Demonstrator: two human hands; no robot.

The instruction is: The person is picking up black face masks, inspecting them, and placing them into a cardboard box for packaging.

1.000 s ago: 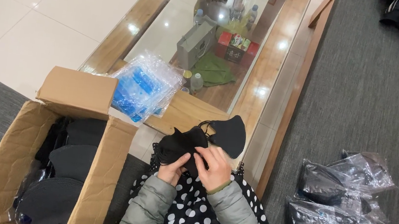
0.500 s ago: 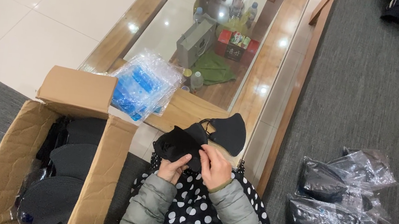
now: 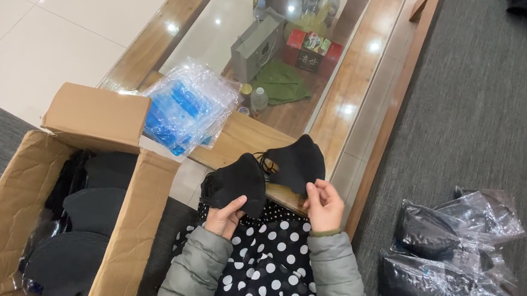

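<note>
My left hand grips a stack of black face masks just above my lap. My right hand pinches the lower edge of one black mask, pulled a little up and to the right of the stack, with thin ear loops still trailing between the two. Both arms wear grey-green padded sleeves. Under the hands lies a black fabric with white dots on my lap.
An open cardboard box with more black masks stands at my left. A pile of clear plastic bags with blue print lies on the glass-topped wooden table. Several bagged black masks lie on the grey couch at my right.
My hands have drawn apart: the right hand has lifted one mask away from the stack, which the left hand still holds. Earlier both hands were pressed together on the stack.
</note>
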